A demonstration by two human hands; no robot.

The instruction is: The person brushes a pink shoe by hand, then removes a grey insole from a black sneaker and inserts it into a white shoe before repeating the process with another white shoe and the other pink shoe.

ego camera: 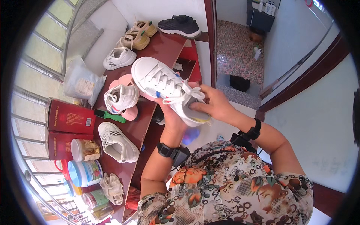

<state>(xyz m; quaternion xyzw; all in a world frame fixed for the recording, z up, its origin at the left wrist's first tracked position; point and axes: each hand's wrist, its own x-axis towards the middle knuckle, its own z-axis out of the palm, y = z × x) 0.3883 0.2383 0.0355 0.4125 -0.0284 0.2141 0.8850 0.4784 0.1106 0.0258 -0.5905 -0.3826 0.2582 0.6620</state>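
Observation:
A white lace-up sneaker (157,74) with its laces tied in a bow is held up in front of me, toe pointing to the upper left. From below, my left hand (173,114) supports its side. My right hand (215,102) grips the shoe's collar, with the thumb inside the opening on the grey insole. Behind the held shoe, a similar white sneaker (123,98) rests on a pink object (130,114), partly hidden. A green-handled brush (111,116) lies beside it on the dark red cabinet top (121,140).
White checkered shoes (119,57) (119,143), beige sneakers (135,39) and a black shoe (180,26) stand on the cabinet. Red boxes (70,118), jars (85,173), a crumpled cloth (112,188) and a plastic bag (83,81) line the metal railing (42,64). A doorway opens at upper right.

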